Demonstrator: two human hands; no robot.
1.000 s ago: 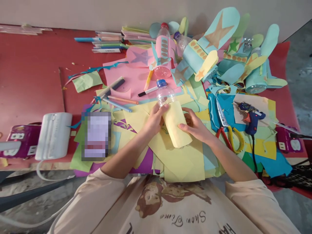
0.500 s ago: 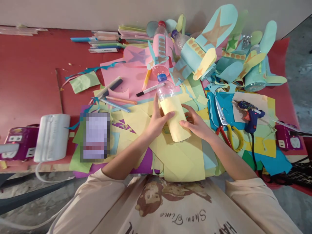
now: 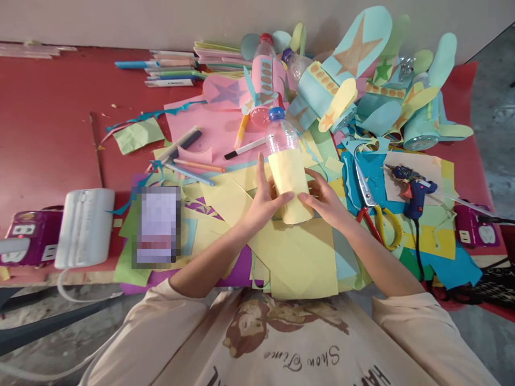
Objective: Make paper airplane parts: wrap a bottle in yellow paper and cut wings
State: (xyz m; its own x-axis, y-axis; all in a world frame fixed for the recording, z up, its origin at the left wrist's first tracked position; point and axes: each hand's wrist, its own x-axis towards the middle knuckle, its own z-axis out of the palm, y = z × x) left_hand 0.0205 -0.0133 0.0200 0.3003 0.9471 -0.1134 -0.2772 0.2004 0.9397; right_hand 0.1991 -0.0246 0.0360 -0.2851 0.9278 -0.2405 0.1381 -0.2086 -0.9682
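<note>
A clear plastic bottle (image 3: 290,185) with a blue cap is wrapped in pale yellow paper round its lower part. It leans slightly, cap away from me, above sheets of yellow paper (image 3: 298,262). My left hand (image 3: 265,195) grips its left side, thumb across the front and index finger stretched upward. On the other side my right hand (image 3: 324,198) holds it, thumb on the paper and fingers curled behind. The far fingers of both hands are partly hidden by the bottle. A black-and-white marker (image 3: 245,148) lies just beyond my left hand.
Right of my hands lie scissors (image 3: 368,187) with red and yellow handles and a blue glue gun (image 3: 416,193). Bottle-and-paper airplanes (image 3: 325,88) crowd the back. On the left are a blurred-out phone-like rectangle (image 3: 157,225), a white box (image 3: 85,228) and a purple socket block (image 3: 32,236).
The bottle has turned more upright in view, its cap swinging to the right and its base shifting up and left. Both hands keep hold of it.
</note>
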